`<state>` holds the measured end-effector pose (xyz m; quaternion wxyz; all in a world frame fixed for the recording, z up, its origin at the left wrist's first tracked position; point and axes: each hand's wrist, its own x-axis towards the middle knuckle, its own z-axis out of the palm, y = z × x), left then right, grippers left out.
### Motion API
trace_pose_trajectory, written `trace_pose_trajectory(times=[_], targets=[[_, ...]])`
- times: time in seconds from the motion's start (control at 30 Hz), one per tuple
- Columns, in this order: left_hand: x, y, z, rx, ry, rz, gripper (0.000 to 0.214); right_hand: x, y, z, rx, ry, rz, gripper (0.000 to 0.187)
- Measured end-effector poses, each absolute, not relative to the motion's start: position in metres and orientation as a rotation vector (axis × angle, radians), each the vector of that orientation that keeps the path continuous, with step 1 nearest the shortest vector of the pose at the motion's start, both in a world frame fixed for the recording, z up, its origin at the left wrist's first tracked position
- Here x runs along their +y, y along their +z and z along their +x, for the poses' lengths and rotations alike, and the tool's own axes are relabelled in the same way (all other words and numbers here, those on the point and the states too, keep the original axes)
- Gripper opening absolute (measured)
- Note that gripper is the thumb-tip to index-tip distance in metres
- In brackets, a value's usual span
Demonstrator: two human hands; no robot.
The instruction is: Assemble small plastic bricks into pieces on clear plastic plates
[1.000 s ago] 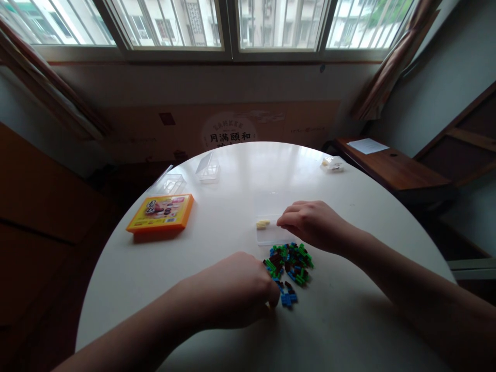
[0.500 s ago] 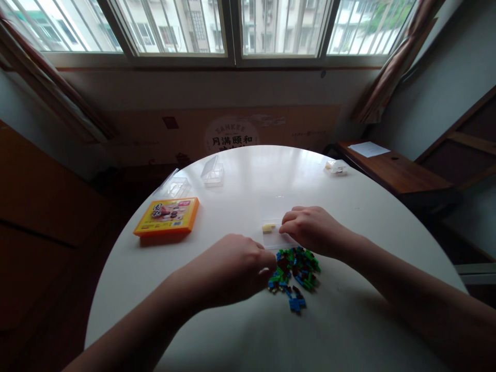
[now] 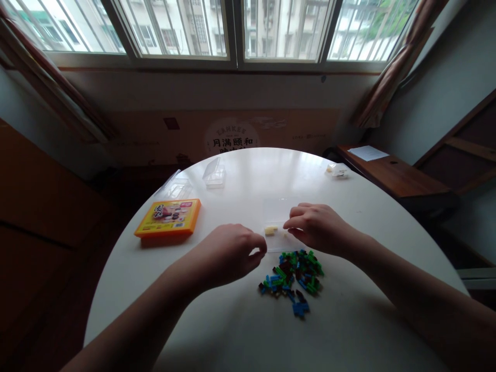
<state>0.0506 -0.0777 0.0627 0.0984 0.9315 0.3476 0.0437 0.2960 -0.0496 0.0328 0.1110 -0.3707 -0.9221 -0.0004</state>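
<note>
A pile of small building bricks in green, blue and dark brown lies on the white round table. Behind it is a clear plastic box with a cluster of pale yellow bricks in its left part. One tiny yellow piece lies apart from them, just under the fingertips of my right hand. That hand hovers over the box's right side, thumb and index finger slightly apart. My left hand is at the box's left front corner, thumb and forefinger pinched together; whatever is between them is hidden.
An orange-yellow game box sits on the left of the table. Behind it are a clear plastic case and another open clear case. A small clear bag lies at the far right. Beyond stands a brown desk with paper.
My left hand has moved from the brick pile up and left to the box corner. The right hand has shifted slightly right, its fingers parting, and a tiny yellow piece now shows beneath them.
</note>
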Motion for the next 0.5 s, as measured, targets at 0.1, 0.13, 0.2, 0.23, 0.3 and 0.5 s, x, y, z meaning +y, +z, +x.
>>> trace_pose_trajectory(times=[0.1,0.13,0.2,0.23,0.3,0.5], targets=[[-0.0731,0.0592,0.0490,1.086,0.154,2.741,0.019,-0.0508,0.0316,0.2951,-2.700,-0.020,-1.112,0.019],[-0.0718,0.0583,0.0488,1.099,0.156,2.731,0.018,-0.0512,0.0312,0.2945,-2.697,-0.018,-1.119,0.020],[-0.0702,0.0573,0.0488,1.118,0.152,2.712,0.018,-0.0519,0.0307,0.2934,-2.692,-0.008,-1.141,0.019],[-0.0697,0.0570,0.0490,1.123,0.151,2.702,0.018,-0.0521,0.0305,0.2931,-2.693,0.000,-1.151,0.019],[-0.0695,0.0565,0.0496,1.126,0.147,2.685,0.018,-0.0526,0.0302,0.2931,-2.697,0.019,-1.162,0.018],[-0.0694,0.0552,0.0506,1.133,0.125,2.676,0.018,-0.0529,0.0305,0.2955,-2.728,0.087,-1.125,0.019]])
